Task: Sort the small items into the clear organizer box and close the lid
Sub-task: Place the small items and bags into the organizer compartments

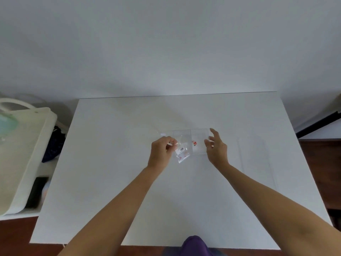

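A clear organizer box (199,134) with compartments sits on the white table (129,182), its outline faint. A few small red items (194,143) lie in its right compartment. My left hand (160,152) pinches the top of a small clear bag (181,154) that carries a barcode label and some red pieces, hanging at the box's near left corner. My right hand (216,147) hovers at the box's right edge with fingers spread, holding nothing. A clear flat sheet, perhaps the lid (256,159), lies to the right.
A cream-coloured appliance (24,150) stands left of the table, with dark objects (53,145) between them. A dark bar (317,124) crosses at the far right. Wooden floor shows around the table. A purple garment (193,245) is at the bottom edge.
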`<state>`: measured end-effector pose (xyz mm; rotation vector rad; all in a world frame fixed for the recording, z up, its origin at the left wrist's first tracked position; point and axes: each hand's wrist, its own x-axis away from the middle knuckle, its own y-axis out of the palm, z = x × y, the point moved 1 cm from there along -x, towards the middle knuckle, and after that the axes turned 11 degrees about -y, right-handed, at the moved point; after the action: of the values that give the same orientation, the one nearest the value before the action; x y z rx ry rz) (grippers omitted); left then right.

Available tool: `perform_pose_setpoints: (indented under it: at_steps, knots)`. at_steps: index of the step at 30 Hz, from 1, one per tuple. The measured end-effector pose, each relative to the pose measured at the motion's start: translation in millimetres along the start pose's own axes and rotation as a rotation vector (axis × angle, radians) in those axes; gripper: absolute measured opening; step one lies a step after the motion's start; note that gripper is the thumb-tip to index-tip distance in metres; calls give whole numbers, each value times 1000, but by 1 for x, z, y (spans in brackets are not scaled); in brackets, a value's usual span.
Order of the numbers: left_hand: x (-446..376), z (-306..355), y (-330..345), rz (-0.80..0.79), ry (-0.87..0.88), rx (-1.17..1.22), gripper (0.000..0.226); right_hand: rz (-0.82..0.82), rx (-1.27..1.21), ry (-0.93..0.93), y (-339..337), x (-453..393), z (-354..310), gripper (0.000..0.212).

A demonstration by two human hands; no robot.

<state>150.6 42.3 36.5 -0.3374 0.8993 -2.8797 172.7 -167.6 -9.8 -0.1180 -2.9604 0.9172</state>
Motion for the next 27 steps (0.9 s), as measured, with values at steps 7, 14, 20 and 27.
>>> perform_pose_setpoints:
  at_steps: [7,14,20,27]
  knots:
    - [-39,31,36,-48,-47,-12,20,-30,-189,309,-11,1,16,33]
    - [-53,35,69,-216,-35,-214,30,3,-399,445,-8,0,26,32]
    - [-57,34,87,-187,119,-549,31,-3,-390,465,-6,-1,28,33]
    - [-48,22,93,-197,214,-783,28,-18,-371,475,-7,0,26,33]
